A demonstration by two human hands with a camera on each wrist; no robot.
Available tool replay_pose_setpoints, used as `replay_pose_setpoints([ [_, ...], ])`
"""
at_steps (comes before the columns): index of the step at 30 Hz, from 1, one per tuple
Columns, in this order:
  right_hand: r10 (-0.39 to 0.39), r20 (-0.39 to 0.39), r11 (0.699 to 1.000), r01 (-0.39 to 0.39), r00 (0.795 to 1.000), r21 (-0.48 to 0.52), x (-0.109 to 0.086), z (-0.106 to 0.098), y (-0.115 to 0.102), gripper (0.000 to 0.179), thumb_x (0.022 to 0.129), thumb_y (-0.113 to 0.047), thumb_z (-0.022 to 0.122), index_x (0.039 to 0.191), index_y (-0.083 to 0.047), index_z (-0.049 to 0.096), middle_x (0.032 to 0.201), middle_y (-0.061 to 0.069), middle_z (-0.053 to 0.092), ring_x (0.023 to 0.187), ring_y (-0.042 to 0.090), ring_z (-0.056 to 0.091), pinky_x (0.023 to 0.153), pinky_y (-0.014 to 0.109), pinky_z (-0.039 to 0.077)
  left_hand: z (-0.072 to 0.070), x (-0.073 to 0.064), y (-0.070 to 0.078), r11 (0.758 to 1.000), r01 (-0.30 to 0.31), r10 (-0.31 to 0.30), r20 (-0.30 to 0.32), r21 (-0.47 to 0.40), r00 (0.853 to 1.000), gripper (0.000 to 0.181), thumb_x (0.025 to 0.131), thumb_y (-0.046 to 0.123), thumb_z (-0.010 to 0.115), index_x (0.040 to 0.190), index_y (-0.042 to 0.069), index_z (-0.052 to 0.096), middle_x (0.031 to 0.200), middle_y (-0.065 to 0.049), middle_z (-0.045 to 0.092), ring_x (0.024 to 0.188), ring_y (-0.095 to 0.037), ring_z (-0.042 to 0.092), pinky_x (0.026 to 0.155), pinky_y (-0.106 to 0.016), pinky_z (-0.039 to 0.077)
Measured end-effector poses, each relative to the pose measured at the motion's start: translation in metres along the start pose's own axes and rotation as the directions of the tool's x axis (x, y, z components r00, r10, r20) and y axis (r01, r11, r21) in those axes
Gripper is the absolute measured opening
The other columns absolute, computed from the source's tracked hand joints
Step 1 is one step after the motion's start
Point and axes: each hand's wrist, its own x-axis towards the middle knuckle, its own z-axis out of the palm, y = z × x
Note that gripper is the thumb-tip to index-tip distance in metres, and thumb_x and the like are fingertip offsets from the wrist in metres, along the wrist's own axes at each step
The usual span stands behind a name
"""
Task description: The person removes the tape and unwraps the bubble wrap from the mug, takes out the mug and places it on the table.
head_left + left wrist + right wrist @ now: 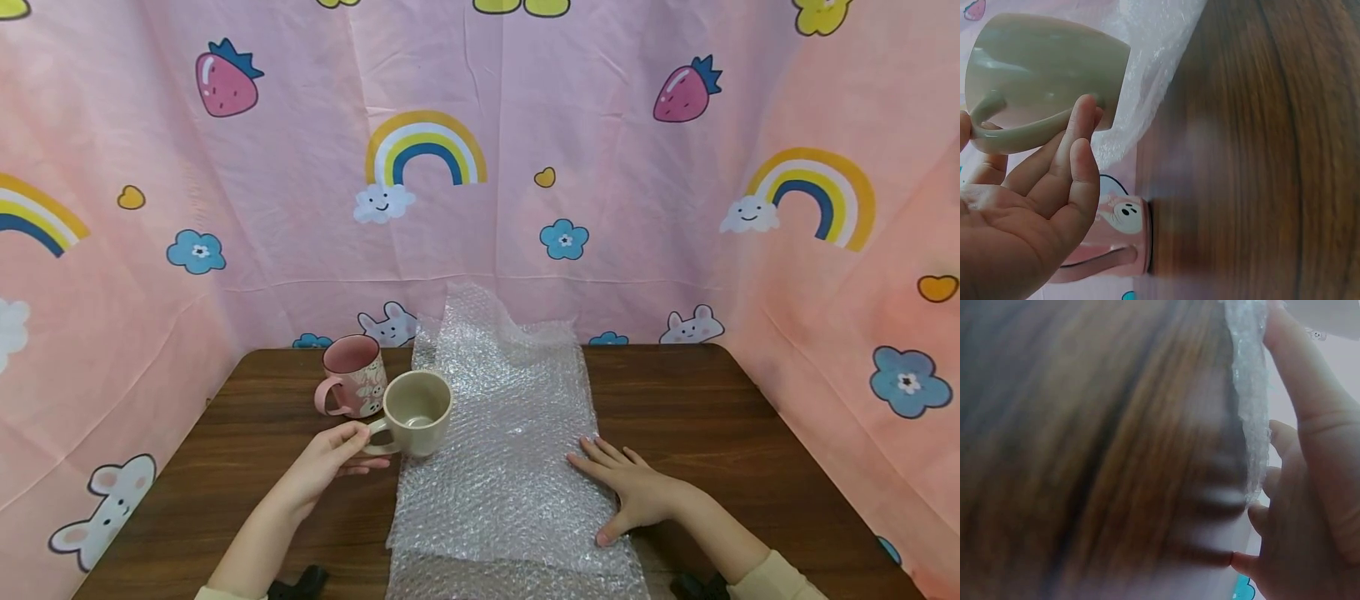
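My left hand [330, 458] pinches the handle of a beige-green mug [426, 437], which overlaps the left part of the bubble wrap [517, 483] in the head view. The left wrist view shows the mug [1054, 69] from its side, thumb and fingers at its handle. Just behind the hand stands a pink mug [365, 392] with white cartoon figures, its handle to the left. With fingers spread, my right hand [637, 492] rests on the right edge of the bubble wrap; in the right wrist view its fingertips meet the sheet's edge [1250, 406].
The bubble wrap lies in layers along the middle of a dark wooden table [682, 417], its far end rising against a pink patterned cloth [510, 225]. That cloth hangs behind and on both sides. Black objects [303, 581] show near the table's front, below each forearm.
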Motion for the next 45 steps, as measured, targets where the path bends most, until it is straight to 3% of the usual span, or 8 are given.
replay_pose_setpoints([
  [8, -0.004, 0.003, 1.0, 0.004, 1.0, 0.013, 0.001, 0.0, 0.002, 0.108, 0.071, -0.06, 0.074, 0.154, -0.016, 0.02, 0.158, 0.016, 0.002, 0.142, 0.042, -0.002, 0.1, 0.073, 0.001, -0.006, -0.009, -0.005, 0.999, 0.025, -0.026, -0.023, -0.041, 0.999, 0.023, 0.104, 0.026, 0.043, 0.103, 0.009, 0.059, 0.106, -0.026, 0.066, 0.097, -0.025, 0.067, 0.08, -0.035, 0.052],
  [19, -0.009, -0.001, 1.0, 0.009, 1.0, 0.014, 0.001, -0.001, 0.002, 0.108, 0.071, -0.06, 0.074, 0.154, -0.015, 0.02, 0.158, 0.016, 0.001, 0.141, 0.043, -0.003, 0.099, 0.073, 0.001, -0.019, -0.023, -0.009, 0.997, 0.006, -0.006, -0.001, -0.083, 1.0, 0.025, 0.106, 0.024, 0.037, 0.106, 0.02, 0.061, 0.106, -0.021, 0.067, 0.098, -0.023, 0.067, 0.08, -0.032, 0.052],
  [31, -0.004, 0.0, 1.0, 0.004, 1.0, 0.011, -0.001, -0.002, -0.003, 0.108, 0.071, -0.059, 0.075, 0.153, -0.013, 0.022, 0.158, 0.017, 0.002, 0.141, 0.043, -0.002, 0.101, 0.072, 0.002, -0.029, -0.031, -0.016, 0.994, 0.023, -0.024, -0.011, -0.107, 1.0, 0.026, 0.106, 0.022, 0.037, 0.106, 0.015, 0.061, 0.107, -0.016, 0.068, 0.099, -0.021, 0.067, 0.082, -0.032, 0.052],
  [45, 0.0, 0.0, 1.0, 0.0, 1.0, 0.008, -0.001, -0.002, -0.003, 0.108, 0.071, -0.059, 0.075, 0.153, -0.014, 0.022, 0.158, 0.017, 0.002, 0.142, 0.042, -0.002, 0.102, 0.071, 0.001, -0.037, -0.035, -0.025, 0.986, 0.069, -0.071, -0.009, -0.155, 0.997, 0.024, 0.106, 0.024, 0.035, 0.098, 0.019, 0.056, 0.11, -0.008, 0.066, 0.101, -0.021, 0.066, 0.084, -0.032, 0.05],
])
